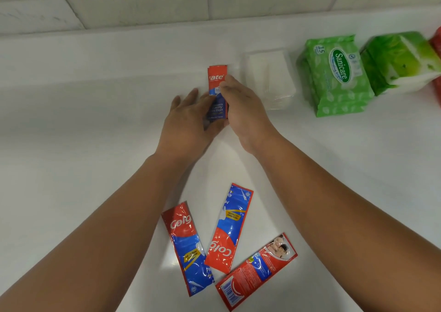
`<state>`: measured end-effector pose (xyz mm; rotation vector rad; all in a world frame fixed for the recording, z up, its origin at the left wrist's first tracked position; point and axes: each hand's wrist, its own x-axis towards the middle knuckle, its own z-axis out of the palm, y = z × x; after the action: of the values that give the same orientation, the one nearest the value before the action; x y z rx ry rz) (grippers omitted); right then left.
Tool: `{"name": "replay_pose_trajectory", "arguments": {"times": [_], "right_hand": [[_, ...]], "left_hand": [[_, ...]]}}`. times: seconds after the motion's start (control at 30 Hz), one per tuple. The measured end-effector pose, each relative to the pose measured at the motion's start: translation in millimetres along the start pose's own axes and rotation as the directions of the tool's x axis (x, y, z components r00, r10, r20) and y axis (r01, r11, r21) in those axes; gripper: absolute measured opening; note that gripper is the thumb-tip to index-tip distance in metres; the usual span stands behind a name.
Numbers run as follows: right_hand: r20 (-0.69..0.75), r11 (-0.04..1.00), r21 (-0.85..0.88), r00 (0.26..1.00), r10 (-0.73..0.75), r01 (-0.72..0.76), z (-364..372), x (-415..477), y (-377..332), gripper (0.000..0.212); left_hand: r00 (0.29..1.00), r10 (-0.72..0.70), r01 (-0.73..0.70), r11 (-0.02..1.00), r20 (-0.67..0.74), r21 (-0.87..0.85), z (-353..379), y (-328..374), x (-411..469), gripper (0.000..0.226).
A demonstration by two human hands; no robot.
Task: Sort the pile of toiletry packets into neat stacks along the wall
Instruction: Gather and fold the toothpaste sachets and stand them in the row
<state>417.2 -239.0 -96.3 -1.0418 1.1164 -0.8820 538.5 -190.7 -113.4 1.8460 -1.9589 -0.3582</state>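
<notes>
A small stack of red and blue toothpaste sachets (pixel 216 82) lies on the white counter near the wall ledge. My left hand (pixel 188 120) presses against the stack's left side with straight fingers. My right hand (pixel 241 111) lies along its right side, fingers curved over the sachets' edge. Three more toothpaste sachets lie loose near me: one on the left (pixel 186 247), one in the middle (pixel 229 228) overlapping it, and one face-down at the right (pixel 257 271).
Along the wall to the right stand a clear pack of white pads (pixel 267 77), a stack of green Sanicare wipes (pixel 334 75), a green tissue pack (pixel 401 60) and a red packet at the frame edge (pixel 438 46). A tiled wall (pixel 143 3) runs behind the ledge.
</notes>
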Motion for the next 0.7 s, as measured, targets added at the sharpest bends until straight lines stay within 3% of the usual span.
{"name": "replay_pose_trajectory", "arguments": {"times": [0.07, 0.2, 0.3, 0.43, 0.7], "right_hand": [[-0.006, 1.0, -0.004, 1.0, 0.002, -0.002, -0.2, 3.2, -1.0, 0.021], [-0.02, 0.999, -0.041, 0.999, 0.03, -0.031, 1.3, 4.9, -2.4, 0.039], [-0.029, 0.997, -0.078, 0.999, 0.022, -0.025, 0.8, 4.9, -4.6, 0.027], [-0.014, 0.996, -0.09, 1.0, 0.024, -0.025, -0.3, 5.0, -5.3, 0.016], [0.024, 0.952, -0.305, 1.0, 0.007, 0.001, 3.8, -8.7, -19.4, 0.042]], "left_hand": [[1.0, -0.004, 0.004, 1.0, -0.008, -0.006, 1.3, 0.6, 2.0, 0.056], [1.0, -0.012, 0.012, 0.999, -0.013, -0.038, 2.9, 0.5, 0.9, 0.063], [1.0, -0.01, 0.01, 0.999, 0.0, -0.038, 2.2, -0.4, -1.3, 0.067], [1.0, -0.01, 0.009, 0.999, -0.025, -0.032, 4.0, -2.9, -2.1, 0.056], [0.996, -0.046, 0.041, 0.997, -0.082, -0.06, 0.7, 9.4, -4.6, 0.039]]}}
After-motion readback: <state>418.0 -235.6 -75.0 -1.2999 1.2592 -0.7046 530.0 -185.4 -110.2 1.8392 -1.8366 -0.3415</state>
